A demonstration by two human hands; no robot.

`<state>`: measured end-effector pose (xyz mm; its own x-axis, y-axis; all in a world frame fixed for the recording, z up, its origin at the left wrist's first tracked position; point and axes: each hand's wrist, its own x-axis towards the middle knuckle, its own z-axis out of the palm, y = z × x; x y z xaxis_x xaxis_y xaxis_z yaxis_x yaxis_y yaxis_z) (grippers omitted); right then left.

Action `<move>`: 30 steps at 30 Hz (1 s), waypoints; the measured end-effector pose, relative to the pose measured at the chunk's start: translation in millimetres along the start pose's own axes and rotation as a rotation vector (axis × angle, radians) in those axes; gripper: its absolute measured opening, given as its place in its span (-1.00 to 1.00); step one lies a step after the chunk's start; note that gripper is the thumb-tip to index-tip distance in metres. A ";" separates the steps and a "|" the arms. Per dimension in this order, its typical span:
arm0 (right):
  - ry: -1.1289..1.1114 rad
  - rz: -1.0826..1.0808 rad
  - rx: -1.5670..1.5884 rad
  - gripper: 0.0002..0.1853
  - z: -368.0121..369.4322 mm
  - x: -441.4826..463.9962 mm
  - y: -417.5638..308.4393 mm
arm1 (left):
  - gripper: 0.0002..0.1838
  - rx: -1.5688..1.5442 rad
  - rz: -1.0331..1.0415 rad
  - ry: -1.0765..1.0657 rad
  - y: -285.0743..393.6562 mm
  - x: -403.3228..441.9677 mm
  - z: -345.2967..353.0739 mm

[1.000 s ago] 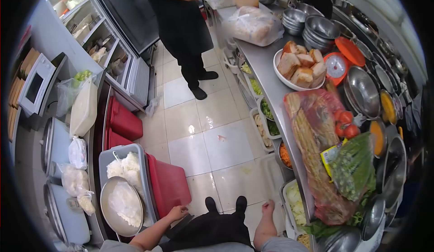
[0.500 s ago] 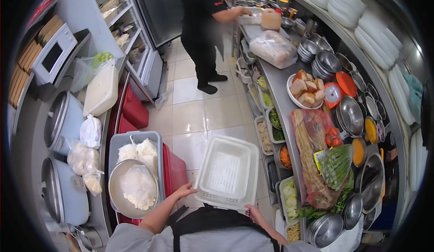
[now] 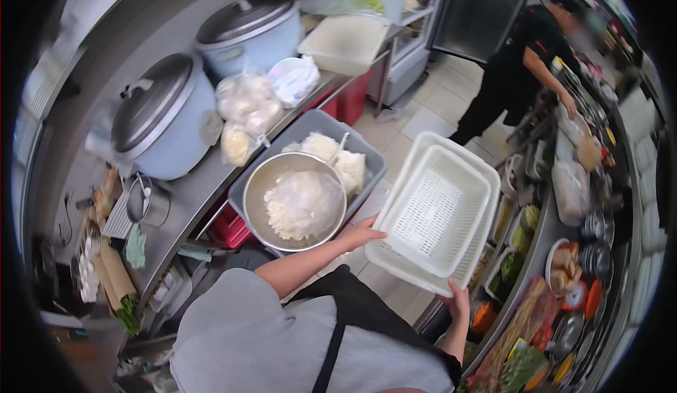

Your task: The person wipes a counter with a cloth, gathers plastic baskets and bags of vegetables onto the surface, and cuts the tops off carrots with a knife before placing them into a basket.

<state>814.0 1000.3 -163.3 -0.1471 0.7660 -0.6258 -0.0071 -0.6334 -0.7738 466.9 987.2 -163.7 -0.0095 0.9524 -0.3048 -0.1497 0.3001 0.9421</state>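
Two nested white plastic baskets (image 3: 441,209) are held out in front of my body, tilted. The inner basket has a perforated bottom, and nothing lies in it. My left hand (image 3: 364,234) grips the near left rim of the outer one. At the near right corner, my right hand (image 3: 455,300) is closed on the rim, its fingers partly hidden beneath. Just left of the baskets, a metal bowl (image 3: 254,213) holds a clear plastic bag of pale, crumbly food (image 3: 303,206). That bowl rests on a grey tub (image 3: 370,152) with more white bagged food.
On the left counter stand two large lidded pots (image 3: 166,121), several plastic bags (image 3: 250,104) and a pale lidded container (image 3: 342,44). A person in black (image 3: 522,58) works at the far right. The right counter (image 3: 518,301) carries meat, vegetables and metal bowls.
My view and body have turned to the left, with the baskets still in both hands. The baskets are now more tilted. The person in black appears farther right, with an arm reaching over the counter.
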 end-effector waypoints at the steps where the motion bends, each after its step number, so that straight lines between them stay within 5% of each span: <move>1: -0.038 -0.009 0.072 -0.48 -1.1 7.7 3.1 | -0.43 0.011 0.014 -0.047 6.2 -1.2 -3.4; 5: 0.012 -0.171 0.342 -0.44 12.9 14.6 24.8 | -0.35 0.232 0.052 -0.195 34.3 12.0 -34.9; 7: 0.027 -0.144 0.366 -0.43 28.0 -0.7 15.0 | -0.30 0.244 -0.085 -0.210 63.0 33.7 -57.3; 9: 0.052 -0.124 0.402 -0.42 35.6 -9.7 7.7 | -0.24 0.736 0.216 0.040 70.4 89.7 -106.6; 11: 0.103 -0.081 0.444 -0.45 32.8 -20.7 15.5 | -0.15 0.971 0.177 0.226 97.5 145.8 -165.9; 13: 0.179 -0.096 0.442 -0.46 29.3 -28.4 22.5 | -0.14 1.304 0.363 0.460 99.1 208.0 -231.2; 15: 0.257 -0.100 0.413 -0.51 36.5 -46.5 28.5 | -0.12 1.368 0.028 0.306 171.7 220.2 -265.6; 16: 0.304 -0.099 0.427 -0.54 40.5 -53.1 29.8 | -0.08 1.275 0.143 0.449 161.3 244.3 -304.6; 18: 0.379 -0.091 0.415 -0.56 51.7 -69.5 30.0 | -0.01 1.450 -0.105 0.625 179.2 272.8 -365.1; 20: 0.452 -0.136 0.462 -0.56 58.5 -78.8 37.3 | 0.00 1.335 -0.249 0.462 187.8 300.6 -437.2; 22: 0.482 -0.152 0.477 -0.56 57.8 -79.3 42.3 | -0.12 1.329 -0.302 0.707 211.0 283.5 -385.2; 24: 0.451 -0.169 0.441 -0.56 45.2 -81.1 64.4 | -0.34 1.037 0.398 0.263 179.9 291.8 -341.8; 25: 0.449 -0.184 0.488 -0.58 49.0 -79.7 60.1 | -0.53 0.702 0.198 0.205 186.8 244.7 -247.3; 26: 0.462 -0.179 0.507 -0.58 53.4 -76.3 51.9 | -0.59 0.854 0.383 -0.087 150.1 264.1 -224.7; 27: 0.468 -0.217 0.542 -0.58 60.0 -73.5 43.2 | -0.58 0.653 -0.076 -0.267 136.3 234.9 -169.1; 28: 0.475 -0.257 0.571 -0.59 64.2 -71.0 34.3 | -0.52 0.556 0.005 -0.603 96.7 221.2 -134.9; 30: 0.460 -0.263 0.526 -0.60 65.7 -65.8 19.4 | -0.40 0.196 -0.171 -0.754 70.0 165.9 -67.3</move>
<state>758.5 930.4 -130.6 0.3531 0.7948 -0.4936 -0.4743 -0.3027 -0.8267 388.3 1162.5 -157.8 0.6802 0.6511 -0.3367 0.0886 0.3829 0.9195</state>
